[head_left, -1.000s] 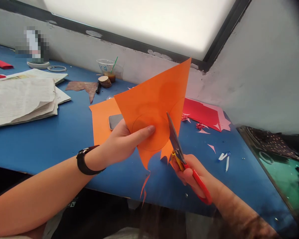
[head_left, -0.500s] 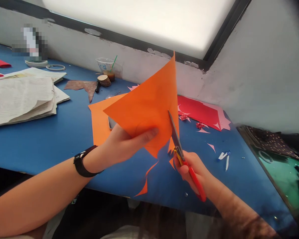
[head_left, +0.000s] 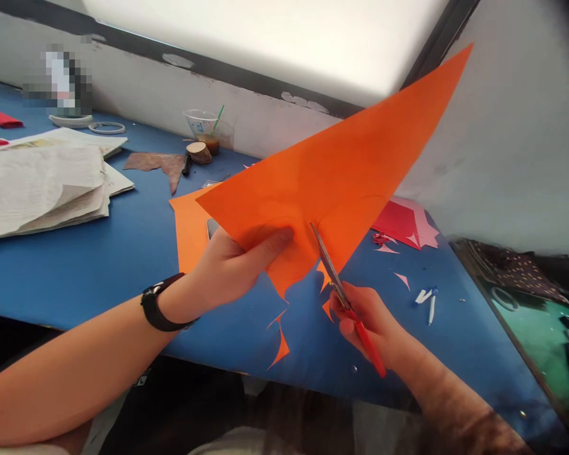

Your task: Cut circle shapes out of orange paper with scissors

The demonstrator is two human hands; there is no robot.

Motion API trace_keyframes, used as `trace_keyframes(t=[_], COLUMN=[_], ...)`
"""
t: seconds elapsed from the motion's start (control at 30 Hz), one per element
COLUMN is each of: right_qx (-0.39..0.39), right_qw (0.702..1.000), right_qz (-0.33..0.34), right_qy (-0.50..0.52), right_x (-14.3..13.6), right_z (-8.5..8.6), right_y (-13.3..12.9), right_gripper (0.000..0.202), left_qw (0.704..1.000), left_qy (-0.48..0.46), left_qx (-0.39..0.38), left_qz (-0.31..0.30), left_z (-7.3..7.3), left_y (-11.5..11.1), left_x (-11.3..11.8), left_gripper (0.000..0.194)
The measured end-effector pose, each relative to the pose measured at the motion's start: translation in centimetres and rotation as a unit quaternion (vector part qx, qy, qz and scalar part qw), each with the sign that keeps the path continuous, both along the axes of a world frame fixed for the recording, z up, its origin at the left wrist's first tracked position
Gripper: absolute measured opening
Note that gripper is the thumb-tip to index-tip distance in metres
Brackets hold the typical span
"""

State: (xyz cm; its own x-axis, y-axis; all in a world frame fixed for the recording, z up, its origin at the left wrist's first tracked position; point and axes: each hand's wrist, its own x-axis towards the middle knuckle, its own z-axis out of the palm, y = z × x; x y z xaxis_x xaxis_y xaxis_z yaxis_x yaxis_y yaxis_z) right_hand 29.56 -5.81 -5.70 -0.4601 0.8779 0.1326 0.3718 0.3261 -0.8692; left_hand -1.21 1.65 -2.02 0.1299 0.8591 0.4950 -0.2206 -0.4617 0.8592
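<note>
My left hand (head_left: 239,265) pinches a sheet of orange paper (head_left: 313,170) along its lower left, thumb on top and fingers hidden behind. Faint curved pencil lines show on the paper. In my right hand (head_left: 367,322) is a pair of scissors (head_left: 329,268) with red handles; the blades reach up against the sheet's lower edge and look closed or nearly so. A thin curled orange strip (head_left: 281,347) dangles below the sheet's cut edge. Orange scraps (head_left: 328,309) lie by the scissors. Another orange sheet (head_left: 187,234) lies on the table behind my left hand, with a dark object partly hidden on it.
Newspapers (head_left: 42,186) lie on the blue table (head_left: 137,265) at the left. A plastic cup (head_left: 203,129), a wood slice (head_left: 199,152) and brown material (head_left: 156,165) stand at the back. Red and pink paper (head_left: 398,224), pink scraps (head_left: 402,280) and white-and-blue pens (head_left: 431,306) are right.
The orange sheet has unfolded and swung out to the right, its corner now reaching over the window frame. The scissors have shifted slightly left along it, and the dangling strip has moved right.
</note>
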Motion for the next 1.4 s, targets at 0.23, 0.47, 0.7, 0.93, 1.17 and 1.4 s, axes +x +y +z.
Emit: trace_keyframes(t=[0.23, 0.47, 0.7, 0.93, 1.17, 1.4], right_qx=[-0.076, -0.084, -0.077, -0.079, -0.049, -0.043], right_qw=[0.994, 0.994, 0.995, 0.994, 0.996, 0.997], right_qz=[0.052, 0.049, 0.043, 0.052, 0.048, 0.03], right_qy=[0.062, 0.046, 0.039, 0.061, 0.063, 0.05], right_x=[1.0, 1.5, 1.5, 1.1, 1.1, 0.7], right_z=[-1.1, -0.8, -0.6, -1.2, -1.9, -1.2], right_y=[0.2, 0.5, 0.3, 0.3, 0.3, -0.1], right_gripper=[0.074, 0.08, 0.087, 0.08, 0.079, 0.086], left_qw=[0.998, 1.0, 0.999, 0.999, 0.996, 0.998], left_qy=[0.039, 0.024, 0.039, 0.042, 0.084, 0.047], left_qx=[0.035, -0.011, -0.011, 0.005, 0.006, 0.014], left_qz=[0.044, 0.006, 0.008, -0.025, -0.006, -0.026], left_z=[0.3, 0.0, 0.2, 1.4, 1.5, 1.1], left_y=[0.1, 0.4, 0.2, 0.0, -0.2, 0.0], left_x=[0.0, -0.2, 0.0, 0.0, -0.3, -0.1], left_gripper=[0.019, 0.02, 0.027, 0.017, 0.024, 0.02])
